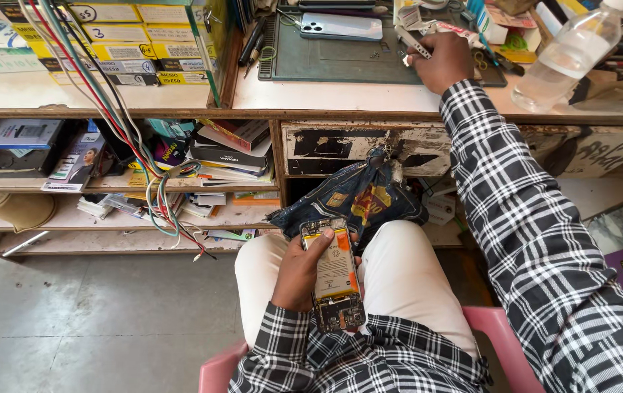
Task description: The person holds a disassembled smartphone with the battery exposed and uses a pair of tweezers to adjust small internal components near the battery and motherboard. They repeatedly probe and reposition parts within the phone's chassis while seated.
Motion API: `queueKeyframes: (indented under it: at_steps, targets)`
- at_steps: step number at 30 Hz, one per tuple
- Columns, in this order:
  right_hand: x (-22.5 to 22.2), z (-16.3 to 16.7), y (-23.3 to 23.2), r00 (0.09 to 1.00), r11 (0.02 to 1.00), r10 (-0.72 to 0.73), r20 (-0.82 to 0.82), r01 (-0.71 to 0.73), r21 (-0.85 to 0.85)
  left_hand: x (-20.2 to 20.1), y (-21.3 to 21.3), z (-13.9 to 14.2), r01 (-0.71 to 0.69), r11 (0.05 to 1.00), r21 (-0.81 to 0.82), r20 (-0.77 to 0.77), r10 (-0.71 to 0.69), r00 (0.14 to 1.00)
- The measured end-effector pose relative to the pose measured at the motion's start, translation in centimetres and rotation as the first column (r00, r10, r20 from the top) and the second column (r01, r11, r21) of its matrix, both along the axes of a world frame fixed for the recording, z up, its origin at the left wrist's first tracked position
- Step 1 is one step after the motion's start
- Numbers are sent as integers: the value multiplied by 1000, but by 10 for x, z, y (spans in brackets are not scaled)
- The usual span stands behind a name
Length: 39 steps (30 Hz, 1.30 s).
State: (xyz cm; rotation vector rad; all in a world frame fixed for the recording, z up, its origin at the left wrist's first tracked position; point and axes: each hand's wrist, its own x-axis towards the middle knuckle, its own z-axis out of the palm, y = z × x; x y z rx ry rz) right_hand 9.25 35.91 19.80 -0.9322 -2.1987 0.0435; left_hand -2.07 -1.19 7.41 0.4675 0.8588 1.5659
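Orange tape crosses the battery of the opened phone (334,275), which lies in my lap with its back cover off and its circuit boards bare. My left hand (298,274) grips that phone along its left edge, thumb curled over the upper corner, fingers wrapped underneath. My cream trousers (406,284) lie under the phone, and the pink plastic chair (504,336) shows behind and to either side of it. Just beyond the phone a crumpled denim cloth (358,193) with yellow patches hangs from the drawer front. Left of the phone, open shelves (108,188) hold booklets and boxes, and a bundle of coloured wires (140,156) trails down across them. Farther from the phone, up on the bench, my right arm in its checked sleeve stretches out and my right hand (442,62) is closed with fingers curled, pinching a small metal tool (412,45) at the edge of the dark green work mat (340,62). A pale phone back (340,27) rests at the mat's far side. A clear plastic bottle (566,54) stands right of that hand.
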Motion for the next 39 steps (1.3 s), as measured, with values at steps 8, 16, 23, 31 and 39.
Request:
queueKeyframes:
  at_steps: [8,16,23,31,39]
  targets:
    - [10,-26,7,913,943,87,-398,53,327,2,1,-2,10,999,-36,-10,-10,1000]
    - [48,-99,-118,339,792,5,-941,-576,-204,8,-1,-5,42,999,-17,-55,-43,998]
    - [55,-109,-181,524,563,73,-849,-724,-398,10,-2,4,34,998,61,-63,-30,998]
    - [50,-75,-214,585,570,106,-804,-699,-433,12,-10,24,54,989,139,-95,-41,995]
    - [52,-42,-241,639,638,280,-717,-682,-358,12,-15,40,39,981,191,-128,-15,992]
